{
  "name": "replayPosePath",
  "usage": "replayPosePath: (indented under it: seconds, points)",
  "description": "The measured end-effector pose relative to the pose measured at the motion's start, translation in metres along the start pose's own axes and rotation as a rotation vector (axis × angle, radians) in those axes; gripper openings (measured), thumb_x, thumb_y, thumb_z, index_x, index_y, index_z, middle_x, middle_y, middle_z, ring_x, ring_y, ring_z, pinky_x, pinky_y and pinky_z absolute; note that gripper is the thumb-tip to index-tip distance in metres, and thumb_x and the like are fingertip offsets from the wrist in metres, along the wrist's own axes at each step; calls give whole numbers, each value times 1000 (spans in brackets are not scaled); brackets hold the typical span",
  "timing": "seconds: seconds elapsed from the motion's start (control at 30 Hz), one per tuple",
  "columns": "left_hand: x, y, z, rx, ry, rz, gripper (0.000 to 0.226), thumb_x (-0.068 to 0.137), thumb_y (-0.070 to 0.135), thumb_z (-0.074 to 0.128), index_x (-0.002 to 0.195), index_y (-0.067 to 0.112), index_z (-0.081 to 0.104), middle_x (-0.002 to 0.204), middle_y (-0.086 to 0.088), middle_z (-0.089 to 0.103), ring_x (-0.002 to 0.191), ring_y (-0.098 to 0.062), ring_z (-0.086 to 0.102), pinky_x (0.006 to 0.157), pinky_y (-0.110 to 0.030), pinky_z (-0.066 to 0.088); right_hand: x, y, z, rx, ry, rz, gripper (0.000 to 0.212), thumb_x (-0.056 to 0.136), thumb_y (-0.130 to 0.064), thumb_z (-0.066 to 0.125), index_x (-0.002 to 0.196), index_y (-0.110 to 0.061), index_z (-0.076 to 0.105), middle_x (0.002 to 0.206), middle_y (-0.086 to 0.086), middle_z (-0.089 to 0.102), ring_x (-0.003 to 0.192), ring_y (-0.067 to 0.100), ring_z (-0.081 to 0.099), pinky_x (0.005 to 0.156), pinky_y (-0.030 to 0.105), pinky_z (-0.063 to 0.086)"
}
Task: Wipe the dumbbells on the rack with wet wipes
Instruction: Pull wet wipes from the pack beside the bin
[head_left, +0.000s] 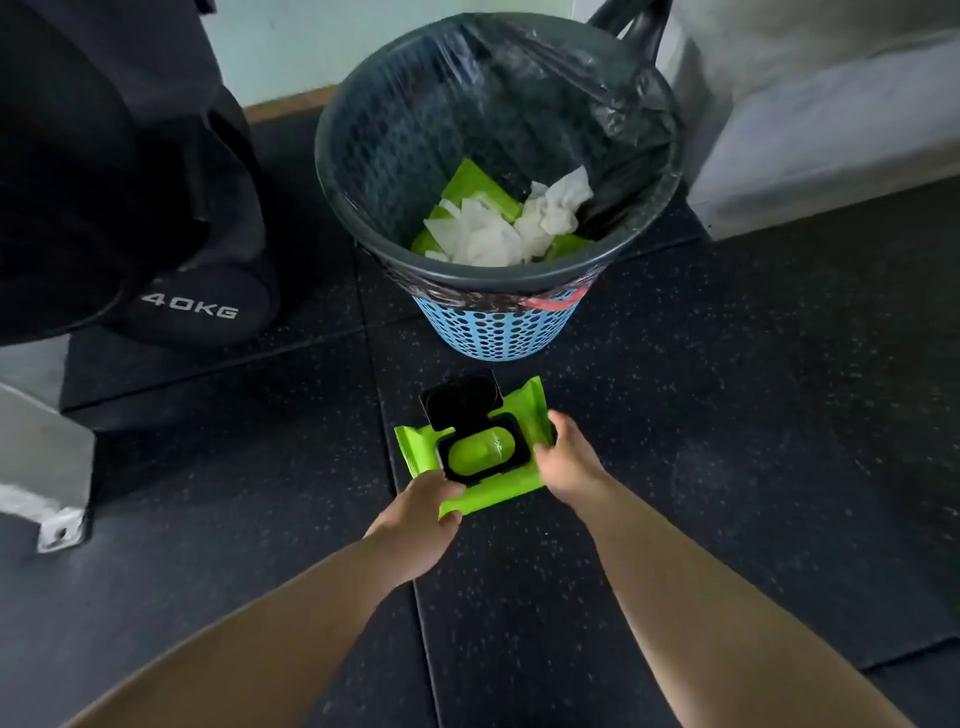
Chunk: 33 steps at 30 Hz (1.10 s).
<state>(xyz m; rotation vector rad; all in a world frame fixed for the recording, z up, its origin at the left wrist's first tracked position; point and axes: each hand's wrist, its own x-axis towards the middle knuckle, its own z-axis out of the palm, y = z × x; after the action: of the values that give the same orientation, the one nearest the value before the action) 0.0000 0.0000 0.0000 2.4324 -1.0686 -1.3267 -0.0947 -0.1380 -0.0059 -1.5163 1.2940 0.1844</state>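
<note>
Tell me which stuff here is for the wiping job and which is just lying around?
For the job: wipes pack, lid open, held by left hand and right hand; bin with used wipes; 40KG dumbbell.

Just lying around: floor mats; metal bracket; grey block.

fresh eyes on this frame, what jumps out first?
The bright green wet wipes pack, held low centre over the dark floor by the left hand and right hand, its black flip lid open. Just beyond it stands a blue perforated bin with a black liner, holding crumpled white wipes and green packaging. At far left, a black weight marked 40KG.
</note>
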Motion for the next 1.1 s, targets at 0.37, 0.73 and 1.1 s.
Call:
replayPosePath:
  seconds: [0.37, 0.73, 1.1]
  points:
    - [13, 35, 7, 167, 291, -223, 55, 81, 62, 46, 115, 18, 49, 121, 0, 47, 115, -21, 42, 90, -32, 35, -15, 27, 13, 131, -107, 111, 24, 87, -7, 51, 65, -13, 43, 72, 11, 52, 71, 24, 52, 83, 37, 48]
    - [-9, 60, 15, -11, 241, 58, 33, 86, 48, 50, 97, 17, 56, 107, 3, 55, 110, -18, 41, 82, -31, 38, -78, 34, -16, 303, 38, -85, 26, 86, -1, 49, 63, -13, 42, 61, 1, 42, 56, 5, 39, 49, 15, 31]
    - [-47, 95, -15, 19, 357, 208, 18, 73, 46, 63, 75, 33, 51, 74, 18, 53, 80, -11, 53, 67, -22, 36, -134, 31, -40, 214, 284, -393, 36, 86, -4, 56, 59, -17, 35, 58, -5, 35, 52, 1, 40, 46, 11, 32]
